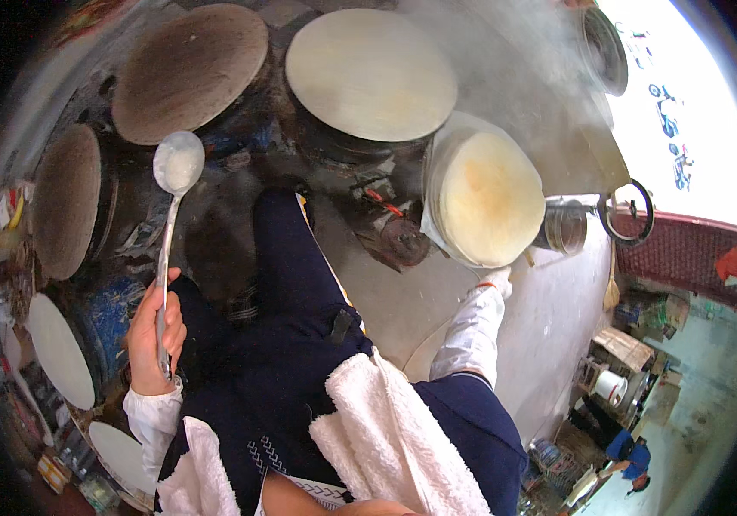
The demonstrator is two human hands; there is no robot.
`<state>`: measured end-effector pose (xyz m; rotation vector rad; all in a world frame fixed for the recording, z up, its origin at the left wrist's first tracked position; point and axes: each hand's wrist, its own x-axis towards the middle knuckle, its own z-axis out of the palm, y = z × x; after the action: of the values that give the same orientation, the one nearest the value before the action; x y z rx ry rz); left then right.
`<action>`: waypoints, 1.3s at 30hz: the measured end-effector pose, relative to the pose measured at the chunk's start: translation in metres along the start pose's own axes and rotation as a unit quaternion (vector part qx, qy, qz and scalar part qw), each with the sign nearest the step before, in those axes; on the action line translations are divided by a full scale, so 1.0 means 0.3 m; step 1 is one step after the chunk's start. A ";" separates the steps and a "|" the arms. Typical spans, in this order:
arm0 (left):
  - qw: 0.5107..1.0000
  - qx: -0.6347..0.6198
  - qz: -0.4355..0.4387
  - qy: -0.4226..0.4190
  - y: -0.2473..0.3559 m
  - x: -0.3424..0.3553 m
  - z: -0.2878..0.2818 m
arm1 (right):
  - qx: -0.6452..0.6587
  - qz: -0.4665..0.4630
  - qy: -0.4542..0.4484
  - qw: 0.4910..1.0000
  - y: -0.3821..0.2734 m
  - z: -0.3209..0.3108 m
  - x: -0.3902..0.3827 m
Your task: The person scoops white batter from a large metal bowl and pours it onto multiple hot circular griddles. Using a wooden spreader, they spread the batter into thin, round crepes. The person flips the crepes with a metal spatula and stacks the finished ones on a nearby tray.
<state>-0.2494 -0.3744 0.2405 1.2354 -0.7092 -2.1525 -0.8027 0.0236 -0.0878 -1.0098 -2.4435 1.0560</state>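
Observation:
My left hand [155, 331] is closed round the long handle of a metal ladle [178, 162], whose bowl holds pale, whitish contents. It is raised near two dark round griddles [188, 73] at the left. My right hand [493, 284], at the end of a white sleeve, is just below a stack of round pale flatbreads [493, 198] on a white sheet; its fingers are small and partly hidden, so their grip is unclear. Ahead, another round griddle [371, 74] is covered by a pale sheet of batter, with steam beside it. A white towel [377, 439] hangs from me.
More griddles [63, 353] curve round my left. A glass-like container [564, 225] and dark ring [629, 212] sit right of the stack. A red panel [678, 258] borders the bright opening with parked scooters. A person in blue [631, 451] is at the lower right among clutter.

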 end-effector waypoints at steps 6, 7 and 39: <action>0.995 -0.095 -0.005 0.020 0.044 -0.159 -0.101 | 0.224 -0.071 -0.245 0.941 -0.277 -0.166 -0.481; 0.993 -0.122 -0.006 0.007 0.050 -0.181 -0.136 | 0.210 -0.025 -0.293 0.932 -0.359 -0.165 -0.620; 0.127 -0.548 0.312 0.765 -1.617 -1.035 -0.165 | -0.369 -0.408 -0.698 -0.458 0.190 -1.729 -2.414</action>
<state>-0.1712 0.1735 0.0736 0.9599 1.0400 0.4218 0.0026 -0.1887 0.2335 -1.6169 -0.0184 0.6753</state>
